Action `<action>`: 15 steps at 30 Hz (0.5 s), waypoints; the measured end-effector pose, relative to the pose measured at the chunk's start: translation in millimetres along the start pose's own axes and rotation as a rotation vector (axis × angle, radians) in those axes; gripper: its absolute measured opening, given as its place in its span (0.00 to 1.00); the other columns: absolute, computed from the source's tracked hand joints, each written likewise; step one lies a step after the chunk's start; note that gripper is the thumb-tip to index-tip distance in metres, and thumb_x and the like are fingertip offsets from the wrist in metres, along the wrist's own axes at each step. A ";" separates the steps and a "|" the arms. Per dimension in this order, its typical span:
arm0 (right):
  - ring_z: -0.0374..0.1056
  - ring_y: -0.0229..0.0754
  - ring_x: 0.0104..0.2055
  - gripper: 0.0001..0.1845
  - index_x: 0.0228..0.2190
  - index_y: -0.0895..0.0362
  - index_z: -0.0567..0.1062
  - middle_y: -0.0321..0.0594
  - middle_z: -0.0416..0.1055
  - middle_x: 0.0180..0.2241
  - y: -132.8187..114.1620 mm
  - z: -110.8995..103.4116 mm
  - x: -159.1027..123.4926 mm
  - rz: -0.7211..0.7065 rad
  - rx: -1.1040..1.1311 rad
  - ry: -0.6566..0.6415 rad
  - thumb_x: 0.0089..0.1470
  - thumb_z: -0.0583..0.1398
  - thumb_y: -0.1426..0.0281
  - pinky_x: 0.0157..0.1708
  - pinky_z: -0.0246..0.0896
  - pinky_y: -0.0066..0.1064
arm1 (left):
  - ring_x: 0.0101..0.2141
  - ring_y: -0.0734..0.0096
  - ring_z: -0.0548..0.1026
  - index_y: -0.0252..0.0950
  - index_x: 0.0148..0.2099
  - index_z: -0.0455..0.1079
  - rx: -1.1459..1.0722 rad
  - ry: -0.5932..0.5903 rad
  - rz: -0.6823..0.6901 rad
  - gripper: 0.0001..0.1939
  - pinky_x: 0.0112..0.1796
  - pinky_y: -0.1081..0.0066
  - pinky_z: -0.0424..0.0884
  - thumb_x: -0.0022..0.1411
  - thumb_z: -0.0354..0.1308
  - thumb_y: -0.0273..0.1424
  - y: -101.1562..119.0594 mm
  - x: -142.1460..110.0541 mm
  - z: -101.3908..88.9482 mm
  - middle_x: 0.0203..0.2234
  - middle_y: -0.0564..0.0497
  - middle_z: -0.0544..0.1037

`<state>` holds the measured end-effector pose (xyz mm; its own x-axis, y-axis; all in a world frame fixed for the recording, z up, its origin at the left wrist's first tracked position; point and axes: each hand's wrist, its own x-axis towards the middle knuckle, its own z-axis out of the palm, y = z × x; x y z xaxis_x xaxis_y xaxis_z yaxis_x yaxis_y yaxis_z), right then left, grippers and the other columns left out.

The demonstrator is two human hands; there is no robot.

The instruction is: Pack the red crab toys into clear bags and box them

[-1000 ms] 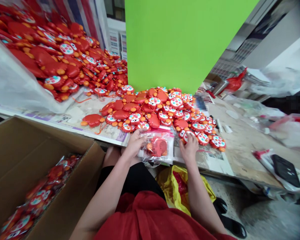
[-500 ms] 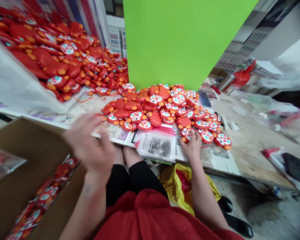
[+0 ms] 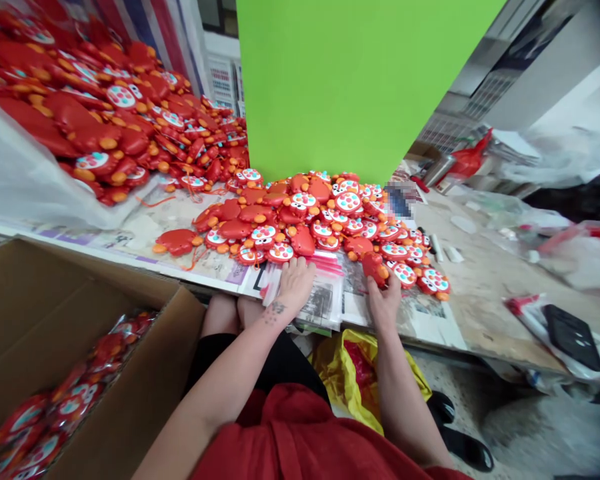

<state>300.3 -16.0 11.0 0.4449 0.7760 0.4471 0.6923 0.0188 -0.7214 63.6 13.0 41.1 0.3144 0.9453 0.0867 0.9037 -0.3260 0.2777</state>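
Observation:
My left hand [image 3: 296,285] lies across a stack of clear zip bags [image 3: 325,293] with pink tops and dark printing, its fingers stretched toward the pile's front edge. In my right hand [image 3: 386,301], thumb and fingers grip a red crab-shaped toy [image 3: 373,267], its plain red back turned up. Just beyond both hands spreads a heap of the same toys [image 3: 303,220], with white faces, coloured dots and orange feet. One loose toy [image 3: 177,242] rests face down to the left of the heap.
At lower left stands an open cardboard box [image 3: 175,327] with bagged toys [image 3: 75,400] inside. A large white sack [image 3: 55,180] full of toys leans at upper left. Behind the heap rises a green panel [image 3: 365,80]. A black phone-like object [image 3: 573,337] lies right; a yellow bag [image 3: 347,373] sits below.
My left hand has moved right, from near the box onto the zip bags. A bagged toy in mid-air over the box is no longer there. My right hand has turned its toy back side up.

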 end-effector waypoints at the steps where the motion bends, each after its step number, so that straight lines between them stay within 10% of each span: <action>1: 0.68 0.50 0.51 0.28 0.52 0.58 0.70 0.50 0.71 0.50 -3.1 -1.1 -0.9 0.048 0.022 0.017 0.54 0.58 0.56 0.51 0.63 0.44 | 0.48 0.53 0.67 0.33 0.48 0.70 0.008 0.017 0.019 0.11 0.48 0.54 0.66 0.69 0.48 0.26 0.1 0.7 2.5 0.45 0.39 0.71; 15: 0.71 0.46 0.51 0.19 0.45 0.50 0.69 0.42 0.71 0.54 -19.2 5.7 1.5 0.322 0.888 0.100 0.53 0.62 0.57 0.47 0.70 0.47 | 0.45 0.54 0.67 0.33 0.43 0.71 -0.054 0.050 0.168 0.13 0.46 0.58 0.64 0.65 0.59 0.39 -3.6 -2.1 14.7 0.42 0.41 0.71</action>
<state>284.5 -11.6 22.5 0.6145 0.7704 0.1699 -0.1392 0.3178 -0.9379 64.0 12.1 25.9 0.4436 0.8773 0.1832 0.8224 -0.4797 0.3058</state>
